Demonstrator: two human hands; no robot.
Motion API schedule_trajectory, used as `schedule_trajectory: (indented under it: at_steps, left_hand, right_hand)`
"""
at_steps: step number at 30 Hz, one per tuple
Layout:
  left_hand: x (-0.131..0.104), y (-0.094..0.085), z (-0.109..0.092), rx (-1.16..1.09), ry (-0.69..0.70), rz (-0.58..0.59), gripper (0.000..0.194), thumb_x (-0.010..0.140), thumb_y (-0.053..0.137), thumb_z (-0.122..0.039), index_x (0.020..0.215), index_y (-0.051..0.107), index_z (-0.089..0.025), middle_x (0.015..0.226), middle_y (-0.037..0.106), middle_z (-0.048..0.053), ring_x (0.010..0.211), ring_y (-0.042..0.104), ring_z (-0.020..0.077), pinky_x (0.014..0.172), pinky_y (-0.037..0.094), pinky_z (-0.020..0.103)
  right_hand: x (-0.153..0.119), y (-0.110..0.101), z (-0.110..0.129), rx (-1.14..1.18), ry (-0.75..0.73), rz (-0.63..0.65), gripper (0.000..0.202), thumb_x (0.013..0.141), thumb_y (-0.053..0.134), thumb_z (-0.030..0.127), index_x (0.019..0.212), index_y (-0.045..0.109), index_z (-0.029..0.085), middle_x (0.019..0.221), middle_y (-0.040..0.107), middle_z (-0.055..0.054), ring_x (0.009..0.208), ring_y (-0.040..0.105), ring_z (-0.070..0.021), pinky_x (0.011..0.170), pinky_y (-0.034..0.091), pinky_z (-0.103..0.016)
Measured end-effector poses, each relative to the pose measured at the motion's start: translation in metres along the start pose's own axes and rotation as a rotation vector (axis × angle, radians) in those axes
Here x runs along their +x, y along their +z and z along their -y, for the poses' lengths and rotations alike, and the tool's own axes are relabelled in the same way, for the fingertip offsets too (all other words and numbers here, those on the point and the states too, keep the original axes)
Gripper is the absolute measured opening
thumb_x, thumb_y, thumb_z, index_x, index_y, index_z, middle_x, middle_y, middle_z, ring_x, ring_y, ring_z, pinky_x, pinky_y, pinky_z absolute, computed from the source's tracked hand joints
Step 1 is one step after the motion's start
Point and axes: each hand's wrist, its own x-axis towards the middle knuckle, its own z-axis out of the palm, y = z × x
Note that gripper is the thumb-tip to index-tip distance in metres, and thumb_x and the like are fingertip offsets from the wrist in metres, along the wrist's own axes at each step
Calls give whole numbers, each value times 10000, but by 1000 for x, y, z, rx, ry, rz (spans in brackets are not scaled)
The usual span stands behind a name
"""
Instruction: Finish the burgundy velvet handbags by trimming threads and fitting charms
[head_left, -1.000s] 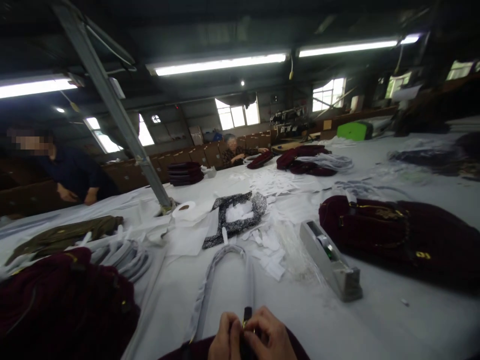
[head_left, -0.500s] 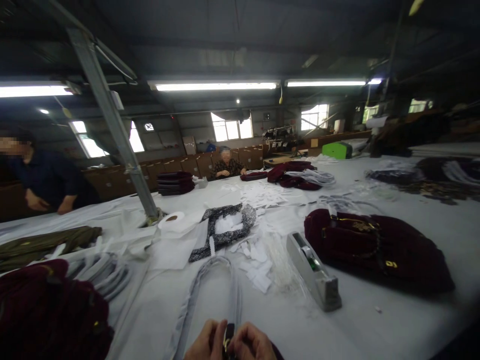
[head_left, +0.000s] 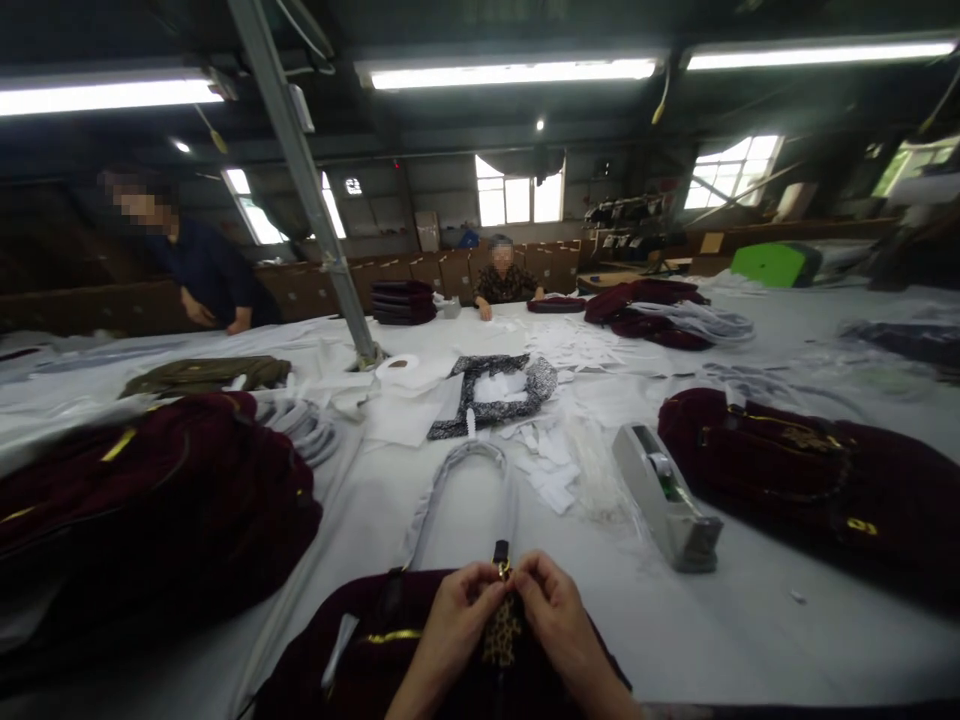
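Observation:
A dark maroon handbag (head_left: 352,620) lies at the table's near edge, its wrapped handle (head_left: 427,500) arching away from me. Where the handle's black end tab (head_left: 501,550) meets the bag there is a small gold clasp (head_left: 504,570). My left hand (head_left: 461,610) pinches this clasp from the left, thumb against fingertips. From the other side my right hand (head_left: 551,605) closes on the same spot. A leopard-patterned charm (head_left: 501,635) hangs just below, between my hands. The fingertips partly hide the clasp.
A grey tape dispenser (head_left: 664,500) stands right of the bag, near another maroon bag (head_left: 765,460). More maroon bags (head_left: 187,490) are piled left. Paper scraps (head_left: 551,470) and a white roll (head_left: 397,370) lie ahead. Two people (head_left: 214,270) work across the table, by a metal post (head_left: 300,170).
The view has tilted down and turned left, bringing the bag and charm into sight. My hands stay together at the clasp below the handle tab.

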Motion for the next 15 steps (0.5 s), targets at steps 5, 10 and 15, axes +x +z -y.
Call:
schedule_trajectory:
  at_steps: [5, 10, 15]
  left_hand:
    - [2, 2, 7, -12, -32, -29, 247, 751, 577, -331, 875, 642, -127, 803, 674, 52, 766, 599, 189, 697, 450, 266]
    - [7, 4, 14, -8, -51, -51, 248, 744, 566, -315, 887, 652, -131, 805, 683, 59, 764, 613, 197, 707, 458, 278]
    - [6, 4, 11, 26, -39, -70, 252, 751, 541, -331, 865, 658, -139, 810, 690, 56, 769, 612, 198, 712, 455, 274]
  right_hand:
    - [-4, -3, 12, -226, -46, -21, 225, 844, 479, 359, 741, 554, 174, 681, 551, 14, 666, 498, -134, 620, 397, -211]
    - [2, -5, 9, -612, -33, -104, 228, 832, 464, 285, 705, 623, 182, 678, 639, -15, 647, 565, -162, 615, 381, -235]
    - [6, -1, 5, -968, -48, -28, 257, 832, 417, 189, 693, 634, 189, 714, 666, -51, 698, 600, -182, 634, 363, -245]
